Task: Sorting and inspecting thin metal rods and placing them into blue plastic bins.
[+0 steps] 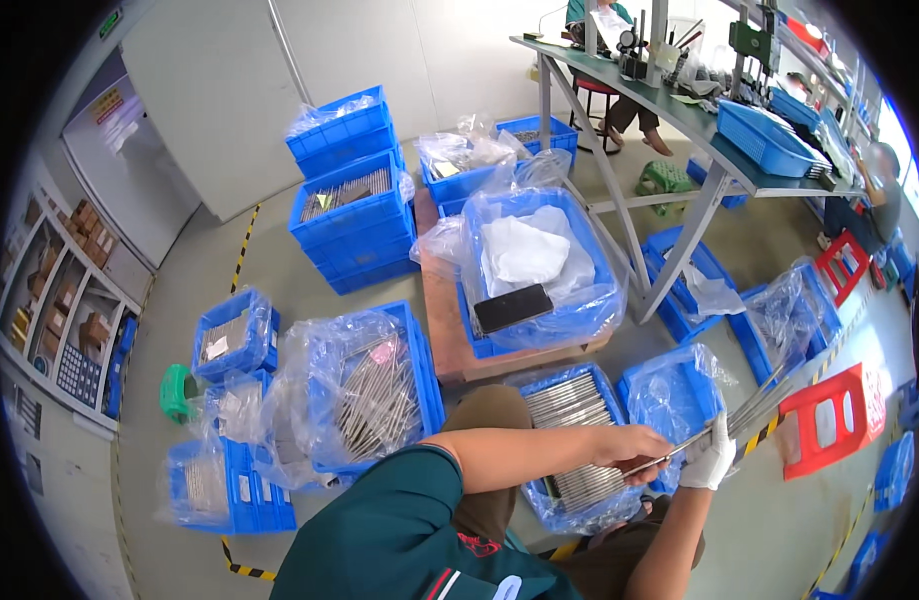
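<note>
From the head camera, a seated person in a teal shirt works over blue plastic crates. The bare left hand (637, 450) has its fingers closed around one end of a fanned bundle of thin metal rods (756, 407); the white-gloved right hand (712, 458) curls around the bundle farther along, and the rods' far ends spread out to the right. Below, a plastic-lined crate of neatly laid rods (613, 393) sits between the knees, partly hidden by the bare forearm. Just right of it is a crate with clear film (670, 367). Ahead, a larger crate (487, 347) carrying a white bag (525, 247) and a black phone (513, 309) blocks the way forward, near the legs of a green-topped workbench (675, 112). To the left lies a crate of jumbled rods (427, 390), with stacked crates (350, 238) beyond; a red stool (860, 400) stands at the right.
</note>
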Action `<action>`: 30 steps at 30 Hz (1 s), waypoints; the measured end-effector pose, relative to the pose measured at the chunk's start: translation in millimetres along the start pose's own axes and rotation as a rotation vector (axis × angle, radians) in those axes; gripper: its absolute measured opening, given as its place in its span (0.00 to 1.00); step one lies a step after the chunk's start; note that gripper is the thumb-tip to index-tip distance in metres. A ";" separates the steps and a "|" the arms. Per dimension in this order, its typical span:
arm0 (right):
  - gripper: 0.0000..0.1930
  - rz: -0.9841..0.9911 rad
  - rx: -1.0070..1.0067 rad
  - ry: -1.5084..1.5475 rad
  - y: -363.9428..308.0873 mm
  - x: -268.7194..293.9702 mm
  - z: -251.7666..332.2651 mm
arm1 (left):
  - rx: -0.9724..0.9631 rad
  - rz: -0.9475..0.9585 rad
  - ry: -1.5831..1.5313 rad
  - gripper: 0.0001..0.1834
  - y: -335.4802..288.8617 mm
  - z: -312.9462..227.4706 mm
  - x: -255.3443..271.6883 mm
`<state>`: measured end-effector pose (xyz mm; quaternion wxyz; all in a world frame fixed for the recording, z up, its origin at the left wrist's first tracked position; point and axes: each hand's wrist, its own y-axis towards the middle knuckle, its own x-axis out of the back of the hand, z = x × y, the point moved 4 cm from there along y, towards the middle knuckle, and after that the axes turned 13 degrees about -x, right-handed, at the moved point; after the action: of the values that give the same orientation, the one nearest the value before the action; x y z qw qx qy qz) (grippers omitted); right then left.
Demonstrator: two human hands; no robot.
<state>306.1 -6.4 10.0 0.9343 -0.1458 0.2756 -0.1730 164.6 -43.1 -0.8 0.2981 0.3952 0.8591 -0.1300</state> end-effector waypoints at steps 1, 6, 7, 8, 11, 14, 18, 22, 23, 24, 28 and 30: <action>0.13 -0.043 0.020 0.010 -4.4 -3.0 3.3 | 0.004 0.010 -0.032 0.17 0.2 -0.7 -1.4; 0.11 0.031 -0.046 0.016 -2.1 3.0 -2.0 | 0.039 -0.029 -0.224 0.18 -8.2 0.5 -6.0; 0.11 0.025 -0.044 0.018 -3.8 3.6 -0.9 | 0.033 -0.027 -0.238 0.18 -9.2 0.3 -7.6; 0.10 0.030 -0.049 0.022 -5.0 3.5 -1.1 | 0.024 -0.036 -0.241 0.18 -9.9 2.7 -7.9; 0.09 0.010 -0.057 0.037 -9.6 4.1 -2.2 | 0.037 -0.066 -0.212 0.18 -11.0 7.8 -6.8; 0.07 -0.048 -0.041 0.071 -12.0 0.1 3.8 | 0.012 -0.119 -0.191 0.18 -3.8 10.5 -5.4; 0.12 0.006 -0.019 0.061 -3.3 -15.0 13.7 | 0.054 -0.118 -0.201 0.14 -15.3 8.4 3.4; 0.14 -0.036 -0.014 0.170 29.9 20.4 36.3 | 0.112 -0.110 -0.084 0.13 -28.2 -2.8 -3.8; 0.14 -0.025 0.027 0.180 31.2 29.7 40.5 | 0.181 -0.058 0.062 0.14 -27.1 -4.3 -0.3; 0.13 0.013 0.049 0.171 29.5 35.1 44.1 | 0.239 -0.013 0.213 0.14 -29.2 -7.7 5.4; 0.13 -0.086 -0.023 0.144 22.2 51.9 38.7 | 0.100 -0.231 0.213 0.14 -30.8 -16.8 39.5; 0.13 -0.068 -0.092 0.056 11.9 35.4 18.8 | -0.007 -0.269 -0.035 0.14 -29.4 -17.1 41.9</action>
<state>347.5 -6.7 4.4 0.9121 -0.1930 0.3041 -0.1957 114.0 -29.2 -13.4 0.2940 0.2731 0.8995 -0.1728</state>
